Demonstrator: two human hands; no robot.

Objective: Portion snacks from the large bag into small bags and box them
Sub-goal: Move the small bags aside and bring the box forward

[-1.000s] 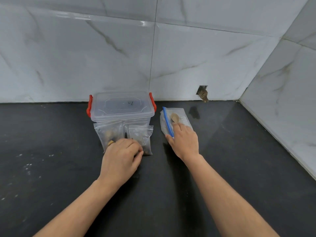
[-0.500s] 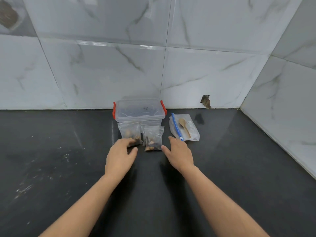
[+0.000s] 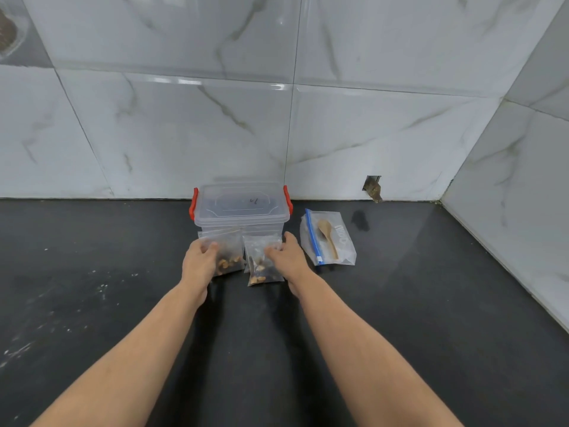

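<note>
Clear lidded box with red latches stands at the back wall, lid on. Two small filled bags lean against its front: left bag, right bag. Left hand has fingers curled onto the left bag's edge; right hand has fingers closing on the right bag's upper edge (grip firmness hard to tell). Right of the box lies the large zip bag, looking nearly flat, with a wooden spoon on it. Portioning looks done; boxing step in hand. Next move likely needs the lid unlatched first, then both bags dropped in.
</note>
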